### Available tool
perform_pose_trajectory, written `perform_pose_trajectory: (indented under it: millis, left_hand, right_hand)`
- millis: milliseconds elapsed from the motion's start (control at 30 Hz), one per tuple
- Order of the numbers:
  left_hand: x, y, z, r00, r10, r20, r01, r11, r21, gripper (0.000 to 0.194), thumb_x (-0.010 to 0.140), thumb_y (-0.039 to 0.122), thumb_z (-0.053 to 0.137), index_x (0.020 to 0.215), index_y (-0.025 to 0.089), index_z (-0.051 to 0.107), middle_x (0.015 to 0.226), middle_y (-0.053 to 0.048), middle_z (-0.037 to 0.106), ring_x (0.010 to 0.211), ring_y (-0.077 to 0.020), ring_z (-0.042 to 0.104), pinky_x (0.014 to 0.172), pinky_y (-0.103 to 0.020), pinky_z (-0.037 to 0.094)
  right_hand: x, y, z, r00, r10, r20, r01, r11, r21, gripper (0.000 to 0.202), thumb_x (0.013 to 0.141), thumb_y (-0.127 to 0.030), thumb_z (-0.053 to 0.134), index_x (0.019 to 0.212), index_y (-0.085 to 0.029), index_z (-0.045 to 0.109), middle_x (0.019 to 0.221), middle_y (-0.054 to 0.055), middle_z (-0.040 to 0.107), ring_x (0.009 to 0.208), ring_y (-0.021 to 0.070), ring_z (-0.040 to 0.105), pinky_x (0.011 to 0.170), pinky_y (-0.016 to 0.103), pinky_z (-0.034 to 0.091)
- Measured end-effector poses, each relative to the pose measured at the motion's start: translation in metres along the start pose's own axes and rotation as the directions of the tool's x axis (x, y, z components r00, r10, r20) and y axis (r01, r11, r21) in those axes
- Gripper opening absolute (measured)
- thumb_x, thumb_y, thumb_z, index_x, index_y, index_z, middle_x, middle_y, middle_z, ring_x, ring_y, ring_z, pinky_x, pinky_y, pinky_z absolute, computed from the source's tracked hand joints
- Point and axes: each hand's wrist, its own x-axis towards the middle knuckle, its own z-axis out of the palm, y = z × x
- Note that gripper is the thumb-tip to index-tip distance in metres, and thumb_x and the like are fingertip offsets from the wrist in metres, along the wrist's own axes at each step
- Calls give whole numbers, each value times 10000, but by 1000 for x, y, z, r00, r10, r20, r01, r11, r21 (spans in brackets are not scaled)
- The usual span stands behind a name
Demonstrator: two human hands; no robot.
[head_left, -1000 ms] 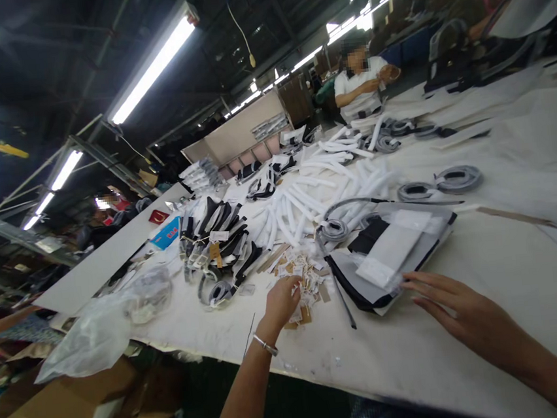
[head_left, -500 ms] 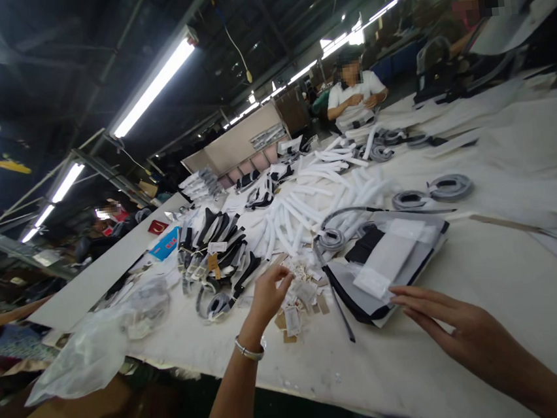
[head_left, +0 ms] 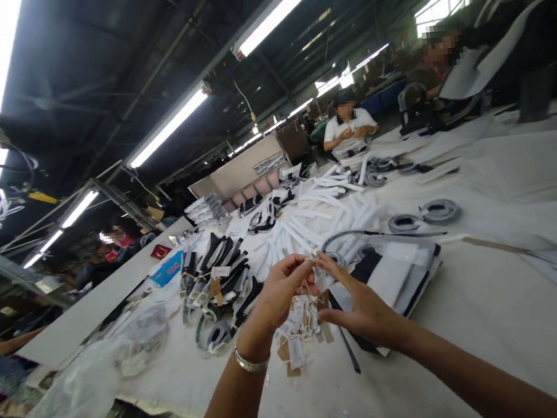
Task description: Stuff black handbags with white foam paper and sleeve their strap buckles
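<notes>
My left hand, with a bangle at the wrist, pinches the string of a small brown hang tag; the fingers partly hide it. My right hand is open, its thumb held apart from the index finger, whose tip meets the left fingertips. Below both hands lies a loose heap of white and brown tags with white strings. Just beyond my right hand rests a flat grey and black fabric piece with a white packet on top, partly covered by my wrist.
Left of the tags stands a pile of black and grey strap pieces. White foam tubes spread across the table behind. Coiled grey straps lie at right, a clear plastic bag at the left edge. A co-worker sits opposite.
My right hand has left the white packet and moved left to meet my left hand. The left hand has come up from the tag heap with a tag's string between its fingers.
</notes>
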Motion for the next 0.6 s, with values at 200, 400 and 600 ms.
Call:
perform_pose_trajectory:
  millis: [200,400,600]
  left_hand:
    - [3,6,18,994,-6,108,26,983,-182,358,810,462,777,882,151,616,679,53,541,426,8,336,447,-141,321]
    - [4,7,24,984,-9,177,59,959,-279,283,859,396,746,891,139,631,728,38,538,441,16,244,395,-142,144]
    - [5,10,28,984,-5,180,59,953,-298,251,867,364,739,883,135,636,763,11,597,444,9,246,397,-147,148]
  right_hand:
    - [-11,-5,-3,973,221,72,-230,958,169,886,806,-434,763,1554,-207,345,984,40,710,699,183,649,654,310,555]
    - [-21,-6,-12,983,184,18,-180,930,321,858,775,-370,798,1524,-235,402,1148,65,698,1060,239,658,976,399,524]
    - [-26,-1,-11,983,185,-4,-172,920,352,383,977,-433,560,1210,-170,712,1110,102,747,1060,258,697,937,400,565]
